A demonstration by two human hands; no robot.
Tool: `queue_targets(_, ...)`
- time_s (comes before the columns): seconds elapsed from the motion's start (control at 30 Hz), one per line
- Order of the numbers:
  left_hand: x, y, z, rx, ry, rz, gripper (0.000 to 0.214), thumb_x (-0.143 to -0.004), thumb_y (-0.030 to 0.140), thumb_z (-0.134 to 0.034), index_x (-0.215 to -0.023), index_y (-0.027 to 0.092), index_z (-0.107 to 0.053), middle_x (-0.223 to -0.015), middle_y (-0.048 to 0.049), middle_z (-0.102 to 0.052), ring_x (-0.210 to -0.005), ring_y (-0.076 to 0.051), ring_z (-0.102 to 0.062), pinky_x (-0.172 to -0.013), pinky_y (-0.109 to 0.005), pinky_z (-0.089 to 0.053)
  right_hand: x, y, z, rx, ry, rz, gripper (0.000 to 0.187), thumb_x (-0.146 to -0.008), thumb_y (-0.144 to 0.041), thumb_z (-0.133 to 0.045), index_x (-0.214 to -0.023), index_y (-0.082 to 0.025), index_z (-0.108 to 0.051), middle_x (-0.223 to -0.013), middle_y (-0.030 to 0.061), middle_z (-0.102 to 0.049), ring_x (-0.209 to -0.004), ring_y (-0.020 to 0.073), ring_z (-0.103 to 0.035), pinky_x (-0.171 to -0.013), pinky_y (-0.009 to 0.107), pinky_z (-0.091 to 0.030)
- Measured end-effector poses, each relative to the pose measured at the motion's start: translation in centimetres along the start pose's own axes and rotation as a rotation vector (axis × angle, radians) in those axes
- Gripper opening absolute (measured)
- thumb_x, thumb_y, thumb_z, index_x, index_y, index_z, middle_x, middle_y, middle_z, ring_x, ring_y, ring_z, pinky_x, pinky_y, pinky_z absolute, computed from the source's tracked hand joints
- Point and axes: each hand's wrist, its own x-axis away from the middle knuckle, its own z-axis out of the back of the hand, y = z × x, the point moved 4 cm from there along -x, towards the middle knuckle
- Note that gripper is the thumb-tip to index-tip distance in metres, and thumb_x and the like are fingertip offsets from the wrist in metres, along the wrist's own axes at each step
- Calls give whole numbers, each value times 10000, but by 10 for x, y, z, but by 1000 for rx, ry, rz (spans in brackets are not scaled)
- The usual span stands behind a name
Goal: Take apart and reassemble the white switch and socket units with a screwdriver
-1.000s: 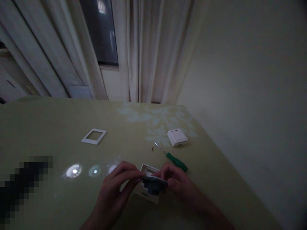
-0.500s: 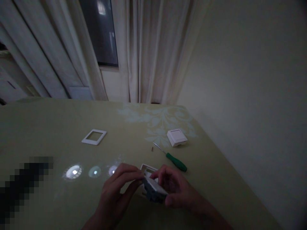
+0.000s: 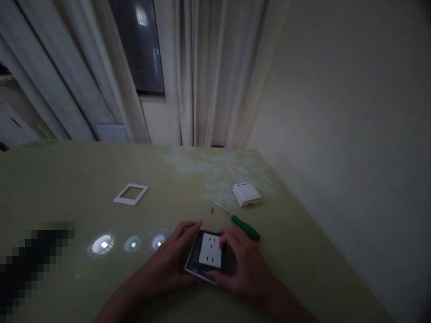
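A power socket [image 3: 210, 251] with a white slotted face and a dark surround is turned face up between my hands. Fingers and thumb of my right hand [image 3: 242, 262] grip it at its right side and near edge. Under it shows the white rim of a mounting box [image 3: 192, 270], mostly hidden by the socket. My left hand [image 3: 173, 258] curves around the left side of this box, fingers at the far corner and thumb at the near edge. Whether the socket sits fully in the box I cannot tell.
Beyond my right hand lies a green-handled screwdriver [image 3: 245, 228], with a small screw [image 3: 212, 209] by its tip. A white switch box [image 3: 247, 194] stands behind it. A white square frame [image 3: 121, 201] lies further left on the table [image 3: 84, 175]. A wall [image 3: 353, 134] borders the right side.
The socket has turned from tilted, with its grey back and side showing, to face up over the white box. My left hand has shifted to the box's left side.
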Motion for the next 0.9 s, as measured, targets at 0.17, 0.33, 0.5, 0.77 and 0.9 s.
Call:
queue_targets(0.17,2,6,-11,-96,61,13,1154,-811,406,-931,-1735,389,-240,-1637,-151,-471,-1422,-395,-608,-1121,-491,-592,1,-5,-4,37,-31,4,561,-665,-364,-983,-1054,-239,-598,-1221,104,-704,-1102,336,-644,-952,447,-531)
queue_targets(0.33,5,12,-20,-249,116,-10,1233,-841,502,-913,-1755,392,-92,-1658,-186,-460,-1439,-429,-603,-1109,-514,-606,0,0,-4,-4,-83,17,600,-673,-388,-1004,-1079,-242,-588,-1308,120,-695,-1178,353,-641,-1019,481,-518)
queue_targets(0.5,5,11,-24,-289,130,1,1271,-836,566,-907,-1761,379,-55,-1666,-192,-465,-1451,-444,-593,-1131,-545,-592,-4,9,2,-81,-147,74,655,-652,-477,-1035,-1075,-241,-593,-1373,129,-707,-1254,358,-639,-1115,524,-462)
queue_targets(0.77,4,8,-24,-249,84,15,1334,-789,594,-942,-1748,425,-30,-1679,-182,-439,-1470,-456,-568,-1116,-582,-594,-4,10,13,-205,-225,-78,630,-642,-337,-1052,-1106,-241,-636,-1436,107,-693,-1320,327,-638,-1124,467,-491)
queue_targets(0.9,4,16,-9,-186,144,-44,1249,-779,709,-897,-1745,411,-164,-1669,-191,-454,-1472,-485,-553,-1116,-640,-575,-4,17,17,-207,-219,-66,665,-692,-417,-1030,-1222,-237,-669,-1522,139,-650,-1405,351,-602,-1186,517,-454)
